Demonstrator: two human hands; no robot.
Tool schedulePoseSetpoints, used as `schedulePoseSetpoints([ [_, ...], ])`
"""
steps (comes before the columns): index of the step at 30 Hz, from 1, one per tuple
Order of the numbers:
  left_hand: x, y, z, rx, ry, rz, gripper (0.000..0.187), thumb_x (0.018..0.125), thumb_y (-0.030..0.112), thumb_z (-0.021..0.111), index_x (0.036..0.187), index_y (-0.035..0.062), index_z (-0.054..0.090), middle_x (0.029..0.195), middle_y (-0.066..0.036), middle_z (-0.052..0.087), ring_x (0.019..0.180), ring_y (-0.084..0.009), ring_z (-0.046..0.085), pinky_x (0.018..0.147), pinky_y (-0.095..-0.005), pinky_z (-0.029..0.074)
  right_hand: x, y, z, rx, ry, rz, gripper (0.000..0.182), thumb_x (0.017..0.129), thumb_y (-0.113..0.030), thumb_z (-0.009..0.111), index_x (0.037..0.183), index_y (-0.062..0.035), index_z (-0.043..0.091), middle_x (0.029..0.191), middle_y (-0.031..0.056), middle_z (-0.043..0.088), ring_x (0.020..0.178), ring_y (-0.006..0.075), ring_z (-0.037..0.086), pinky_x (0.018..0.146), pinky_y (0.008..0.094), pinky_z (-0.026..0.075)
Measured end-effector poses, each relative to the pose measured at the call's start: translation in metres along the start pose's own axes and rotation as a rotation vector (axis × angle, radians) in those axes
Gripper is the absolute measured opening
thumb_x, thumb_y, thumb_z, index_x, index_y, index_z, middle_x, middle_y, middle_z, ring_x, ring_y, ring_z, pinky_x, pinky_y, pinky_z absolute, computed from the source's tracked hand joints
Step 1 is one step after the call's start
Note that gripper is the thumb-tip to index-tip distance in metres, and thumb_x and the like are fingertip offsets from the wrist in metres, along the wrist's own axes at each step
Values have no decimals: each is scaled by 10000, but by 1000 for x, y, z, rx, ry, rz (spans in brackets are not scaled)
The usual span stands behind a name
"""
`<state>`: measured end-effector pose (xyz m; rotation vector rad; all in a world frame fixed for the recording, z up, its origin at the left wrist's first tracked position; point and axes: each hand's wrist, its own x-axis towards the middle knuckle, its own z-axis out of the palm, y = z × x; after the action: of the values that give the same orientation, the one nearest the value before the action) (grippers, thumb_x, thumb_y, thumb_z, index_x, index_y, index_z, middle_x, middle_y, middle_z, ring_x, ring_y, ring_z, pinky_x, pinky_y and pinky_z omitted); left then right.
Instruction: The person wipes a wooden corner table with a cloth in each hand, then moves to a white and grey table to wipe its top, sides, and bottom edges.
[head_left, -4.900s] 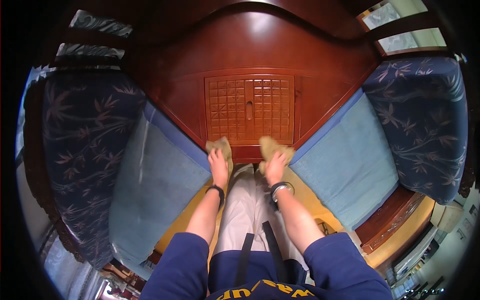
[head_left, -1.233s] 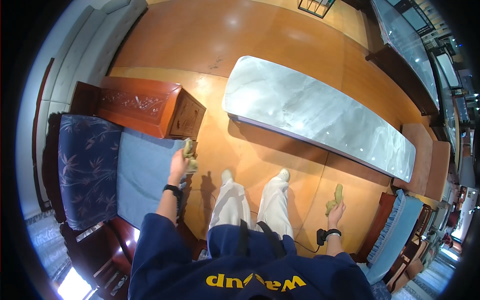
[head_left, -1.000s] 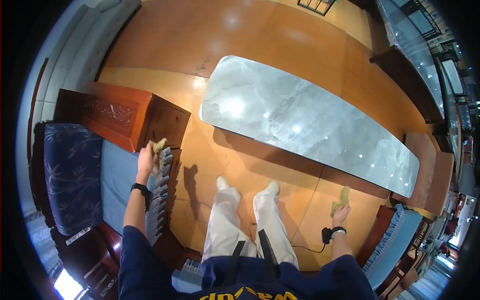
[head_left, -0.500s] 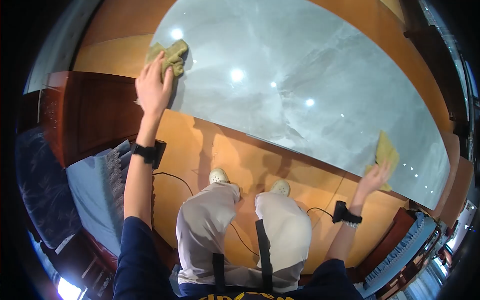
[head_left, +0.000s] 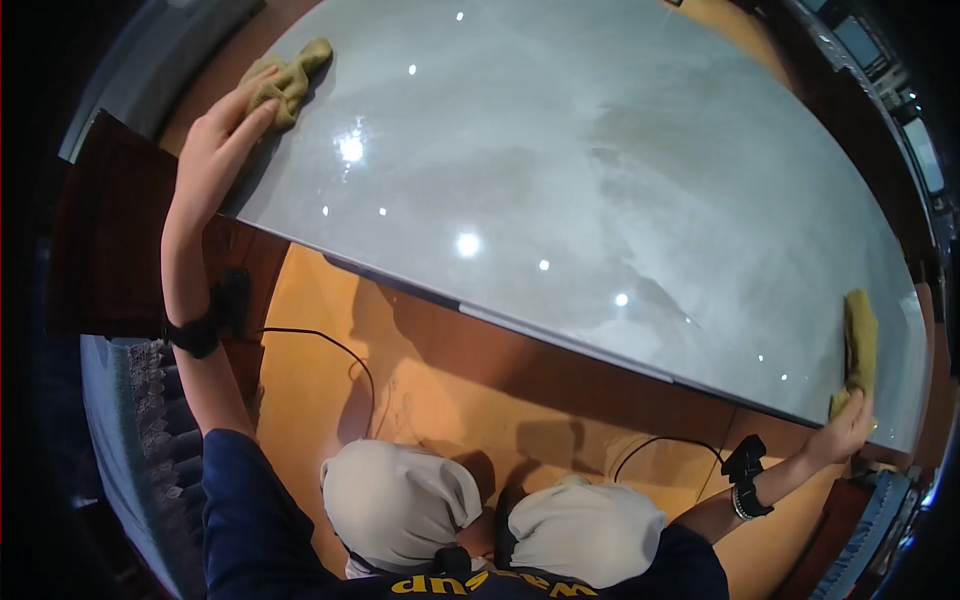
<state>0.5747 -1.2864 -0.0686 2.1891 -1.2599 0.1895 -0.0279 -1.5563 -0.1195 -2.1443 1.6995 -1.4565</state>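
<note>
A grey, glossy, marble-patterned tabletop (head_left: pixel 520 150) with a curved far edge and a straight near edge stretches across the view. At its left end my left hand (head_left: pixel 222 135) grips a bunched olive-yellow cloth (head_left: pixel 290 88) against the surface near the edge. Far to the right, my right hand (head_left: pixel 845 432) holds a second olive-yellow cloth (head_left: pixel 860 340), which lies long and folded on the tabletop. The fingers of both hands are curled onto the cloths. Part of each cloth is hidden under the hand.
Dark wooden furniture (head_left: pixel 120 220) stands at the left, with blue lace-trimmed fabric (head_left: pixel 125 430) below it. Another blue fabric-covered piece (head_left: pixel 865 540) is at the lower right. Black cables (head_left: pixel 340 345) run from the wrist bands over the orange floor (head_left: pixel 300 390).
Both hands have spread outward with their cloths, the left to the left and up, the right to the right and down. The view has moved nearer the tabletop, and the knees appear more bent.
</note>
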Motion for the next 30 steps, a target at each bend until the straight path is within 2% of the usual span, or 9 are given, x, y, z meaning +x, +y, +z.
schedulePoseSetpoints([
  [3,6,8,-9,12,-178,72,427,908,296,519,1225,12,554,1345,-137,497,1133,-264,545,960,-317,395,4,-8,5,-7,-25,-130,329,926,-108,452,1161,96,555,1182,191,592,1087,272,555,960,345,390],
  [5,6,15,-15,139,-272,67,439,939,254,464,1301,6,481,1425,-136,403,1298,-275,397,1063,-332,283,5,-24,0,-122,-205,-278,340,913,-108,457,1187,74,545,1248,200,546,1170,320,500,1004,372,349],
  [6,2,12,-14,163,-249,124,484,913,348,483,1304,64,498,1410,-159,407,1271,-336,414,1061,-374,304,2,-32,-7,-126,-195,-280,340,913,-108,457,1187,74,545,1248,200,546,1170,320,500,1004,372,349],
  [9,-9,44,-3,103,-312,233,454,932,308,447,1322,77,485,1428,-151,381,1321,-320,345,1085,-384,276,-1,-54,-11,-142,-337,-319,358,911,-133,461,1206,54,540,1302,195,500,1238,337,434,1041,395,308],
  [18,-71,234,71,-49,-187,684,350,880,238,537,1159,30,581,1252,-143,556,1200,-321,488,1018,-420,368,-60,-203,51,30,-488,-630,360,875,-177,513,1199,-32,571,1287,181,504,1222,377,428,1008,449,344],
  [24,-69,172,58,124,-24,524,388,874,247,551,1230,95,560,1297,-124,525,1208,-284,484,997,-409,393,-63,-189,44,104,-422,-677,376,808,-114,538,1176,-52,580,1277,138,518,1213,339,449,991,437,363],
  [26,-52,127,35,200,-121,293,415,900,288,498,1284,132,521,1352,-104,481,1233,-288,458,1016,-400,378,-56,-169,20,71,-491,-637,413,803,-90,514,1212,-70,561,1304,141,492,1231,339,428,1006,437,345],
  [28,-31,68,24,370,-101,254,505,928,403,432,1322,88,468,1395,-145,421,1277,-312,406,1055,-393,331,-48,-142,0,-22,-541,-591,480,806,-71,490,1285,-93,501,1370,143,422,1271,333,382,1037,438,304],
  [30,-12,37,3,368,-231,142,512,941,368,407,1370,90,404,1445,-164,343,1315,-325,352,1083,-396,282,-32,-105,-21,-85,-576,-520,488,828,-101,464,1316,-90,471,1401,146,395,1301,333,351,1077,437,253],
])
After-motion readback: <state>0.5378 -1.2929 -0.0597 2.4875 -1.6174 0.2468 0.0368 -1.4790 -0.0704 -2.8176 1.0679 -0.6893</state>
